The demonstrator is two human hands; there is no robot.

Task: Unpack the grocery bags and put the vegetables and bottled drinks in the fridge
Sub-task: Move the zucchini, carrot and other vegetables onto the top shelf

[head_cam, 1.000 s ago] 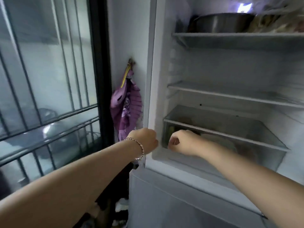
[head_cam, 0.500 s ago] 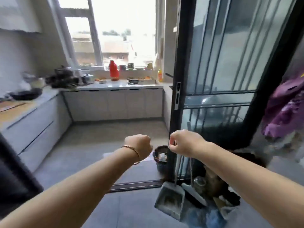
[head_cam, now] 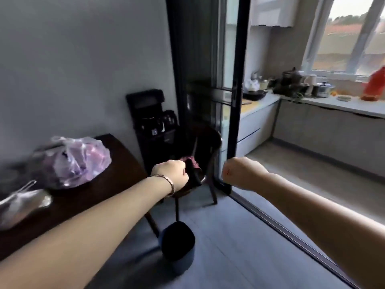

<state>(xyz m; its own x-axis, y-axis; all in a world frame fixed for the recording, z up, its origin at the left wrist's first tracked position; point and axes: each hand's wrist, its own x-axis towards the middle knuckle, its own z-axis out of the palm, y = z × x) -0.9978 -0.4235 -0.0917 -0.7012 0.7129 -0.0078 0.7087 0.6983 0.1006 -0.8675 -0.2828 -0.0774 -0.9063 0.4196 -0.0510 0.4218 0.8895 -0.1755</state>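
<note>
Hands extend forward on bare forearms, level with each other and apart. The left hand (head_cam: 170,176) is curled into a fist with nothing visible inside it, and a thin metal bracelet (head_cam: 166,183) circles its wrist. The right hand (head_cam: 239,174) is also fisted and holds nothing visible.

Beyond the left fist, a dark red cloth (head_cam: 192,164) lies on a dark wooden chair (head_cam: 211,184). The fist overlaps the cloth in view, but contact cannot be confirmed. A round dark blue bin (head_cam: 183,265) stands on the grey floor below the chair.

To the left of the left forearm, a translucent plastic grocery bag (head_cam: 77,163) with purple contents rests on a dark brown table (head_cam: 116,170), well apart from both hands. A clear plastic bag (head_cam: 20,203) lies on the same table at the left edge; its contents are too blurred to identify.

A black stand (head_cam: 150,122) carrying dark appliances is against the wall behind the chair. A black-framed sliding door (head_cam: 236,101) stands to the right of the chair. Past the door, a pale kitchen counter (head_cam: 333,106) carries pots and a red container (head_cam: 375,86) beneath a window.
</note>
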